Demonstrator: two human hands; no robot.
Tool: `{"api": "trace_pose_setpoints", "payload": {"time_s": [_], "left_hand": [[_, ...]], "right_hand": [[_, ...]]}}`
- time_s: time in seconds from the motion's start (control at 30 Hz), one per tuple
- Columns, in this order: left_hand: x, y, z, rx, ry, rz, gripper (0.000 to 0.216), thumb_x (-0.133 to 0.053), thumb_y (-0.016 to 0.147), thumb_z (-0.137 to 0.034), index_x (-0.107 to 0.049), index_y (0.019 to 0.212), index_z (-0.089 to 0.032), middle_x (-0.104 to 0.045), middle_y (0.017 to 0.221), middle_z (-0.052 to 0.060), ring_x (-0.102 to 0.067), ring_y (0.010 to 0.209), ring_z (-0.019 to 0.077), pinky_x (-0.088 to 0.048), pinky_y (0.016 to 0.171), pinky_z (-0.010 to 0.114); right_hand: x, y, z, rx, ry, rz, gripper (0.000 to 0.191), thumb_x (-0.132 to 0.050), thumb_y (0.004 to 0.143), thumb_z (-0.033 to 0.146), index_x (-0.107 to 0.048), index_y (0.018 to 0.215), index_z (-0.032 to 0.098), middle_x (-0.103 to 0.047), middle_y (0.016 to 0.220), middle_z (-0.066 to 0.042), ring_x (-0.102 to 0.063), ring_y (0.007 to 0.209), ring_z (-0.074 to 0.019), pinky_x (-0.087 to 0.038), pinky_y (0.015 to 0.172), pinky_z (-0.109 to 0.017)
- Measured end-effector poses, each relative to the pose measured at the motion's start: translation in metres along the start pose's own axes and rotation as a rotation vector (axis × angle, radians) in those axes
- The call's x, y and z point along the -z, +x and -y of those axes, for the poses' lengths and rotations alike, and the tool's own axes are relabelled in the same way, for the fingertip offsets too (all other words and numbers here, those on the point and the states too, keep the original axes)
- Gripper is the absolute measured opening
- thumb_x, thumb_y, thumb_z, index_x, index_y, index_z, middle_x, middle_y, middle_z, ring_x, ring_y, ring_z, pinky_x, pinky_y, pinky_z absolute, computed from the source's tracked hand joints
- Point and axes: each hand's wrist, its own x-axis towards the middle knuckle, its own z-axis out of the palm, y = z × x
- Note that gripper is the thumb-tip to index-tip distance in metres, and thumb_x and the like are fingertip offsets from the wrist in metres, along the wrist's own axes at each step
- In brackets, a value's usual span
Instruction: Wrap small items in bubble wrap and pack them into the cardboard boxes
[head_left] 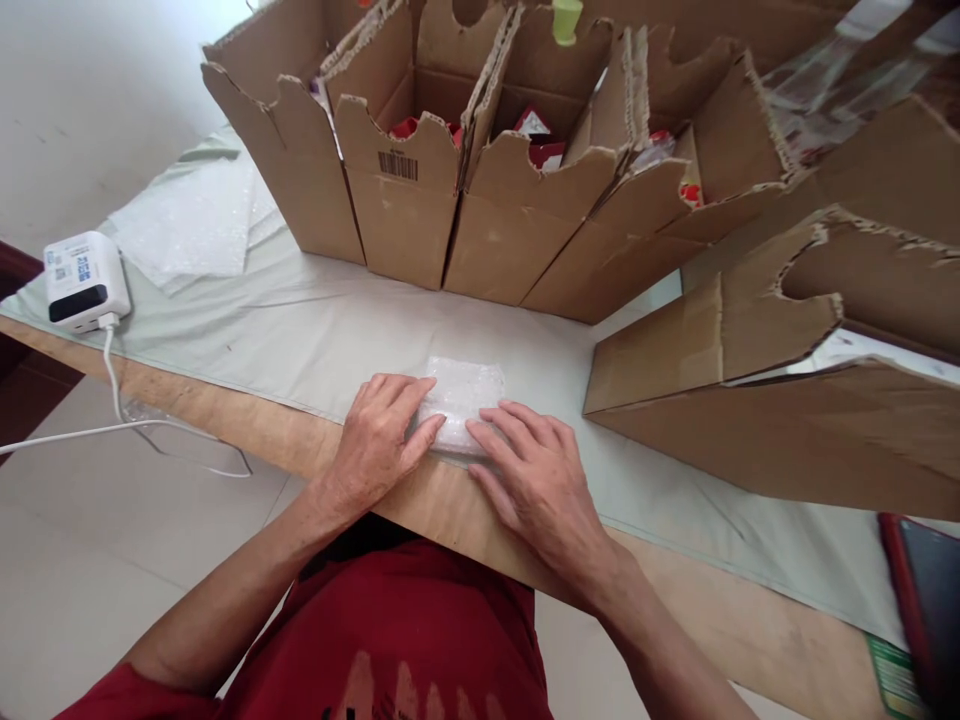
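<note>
One small bubble-wrap packet (469,385) lies flat on the table (300,340) near its front edge, longer side running left to right. My left hand (379,435) and right hand (536,475) lie open on it, pressing, not clasping. Cardboard boxes (405,215) stand behind.

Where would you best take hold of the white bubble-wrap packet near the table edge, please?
Probably by its left and right edges, coming from the sides: the bubble-wrap packet lies flat, the left hand and right hand rest on its near edge, and cardboard boxes stand behind it.
</note>
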Motion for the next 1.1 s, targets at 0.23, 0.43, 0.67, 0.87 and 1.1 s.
{"api": "trace_pose_setpoints", "payload": {"time_s": [0.23,0.43,0.67,0.87,1.1], "left_hand": [[0.021,-0.032,-0.028,0.404,-0.472,-0.054,0.024,-0.061,0.097,-0.022,-0.067,0.120,-0.018,-0.071,0.104,0.006,-0.069,0.097,0.0187,-0.057,0.089,0.033],[0.011,-0.031,-0.047,0.698,-1.126,0.150,0.040,-0.069,0.092,-0.026,-0.063,0.131,-0.019,-0.071,0.130,0.011,-0.067,0.121,0.0250,-0.054,0.105,0.039],[0.004,-0.026,-0.052,0.668,-1.264,0.196,0.034,-0.073,0.089,-0.024,-0.065,0.122,-0.020,-0.073,0.115,0.006,-0.068,0.108,0.0205,-0.054,0.095,0.032],[0.015,-0.026,-0.053,0.399,-0.836,0.264,0.036,-0.066,0.081,-0.009,-0.070,0.114,-0.024,-0.065,0.105,0.002,-0.063,0.100,0.0173,-0.050,0.089,0.028],[0.013,-0.033,-0.056,0.284,-0.646,0.353,0.038,-0.062,0.083,-0.013,-0.067,0.118,-0.026,-0.074,0.113,0.002,-0.070,0.103,0.0189,-0.055,0.092,0.029]], "right_hand": [[-0.004,0.012,-0.012,-0.167,0.209,-0.054,0.022,-0.055,0.101,0.024,-0.067,0.119,0.022,-0.077,0.111,-0.008,-0.068,0.109,-0.0274,-0.048,0.094,-0.044],[0.009,-0.007,0.011,-0.427,0.563,-0.032,0.022,-0.057,0.100,0.035,-0.069,0.117,0.026,-0.076,0.110,-0.005,-0.068,0.104,-0.0241,-0.054,0.091,-0.038],[0.008,-0.022,0.013,-0.411,0.691,-0.092,0.031,-0.062,0.097,0.042,-0.066,0.124,0.027,-0.063,0.134,-0.010,-0.061,0.125,-0.0256,-0.052,0.103,-0.041],[0.033,-0.023,0.005,-0.388,0.817,0.035,0.069,-0.068,0.092,0.055,-0.045,0.151,0.029,-0.058,0.144,-0.009,-0.062,0.121,-0.0243,-0.051,0.106,-0.041],[0.060,-0.021,0.008,-0.289,0.654,0.147,0.029,-0.074,0.088,0.024,-0.067,0.117,0.024,-0.076,0.109,-0.003,-0.067,0.100,-0.0210,-0.051,0.093,-0.038]]}}
